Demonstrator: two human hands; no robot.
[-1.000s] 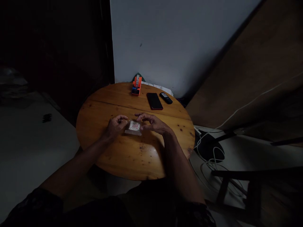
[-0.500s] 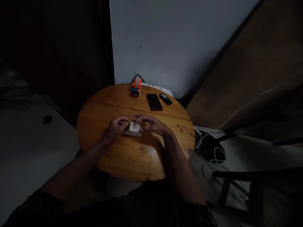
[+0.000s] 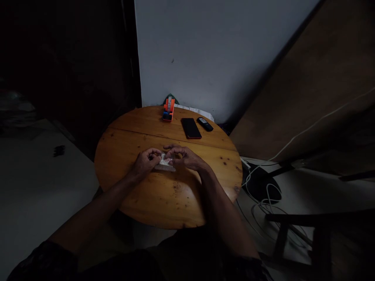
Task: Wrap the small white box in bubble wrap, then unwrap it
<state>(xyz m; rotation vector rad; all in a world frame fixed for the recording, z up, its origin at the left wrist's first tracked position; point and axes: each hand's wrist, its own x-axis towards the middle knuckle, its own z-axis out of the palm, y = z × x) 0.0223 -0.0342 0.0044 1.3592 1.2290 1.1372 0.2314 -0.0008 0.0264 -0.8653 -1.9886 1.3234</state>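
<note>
A small clear plastic packet (image 3: 165, 162) with whitish and reddish contents lies on the round wooden table (image 3: 175, 203), between my two hands. My left hand (image 3: 147, 162) pinches the packet's left edge between thumb and fingers. Over its right part is my right hand (image 3: 184, 157), with the fingers curved and apart and the fingertips at the packet's surface. The packet's upper side is partly hidden by the right fingers.
At the table's back stand an orange tape dispenser (image 3: 168, 109), a black phone (image 3: 191, 128) and a smaller dark handset (image 3: 205, 124). White cables (image 3: 268, 199) and a dark stool (image 3: 295, 220) are on the right. A wall rises behind the table.
My right hand has moved left, and its fingers now cover more of the packet. My left hand has shifted slightly right. The view has tilted a little.
</note>
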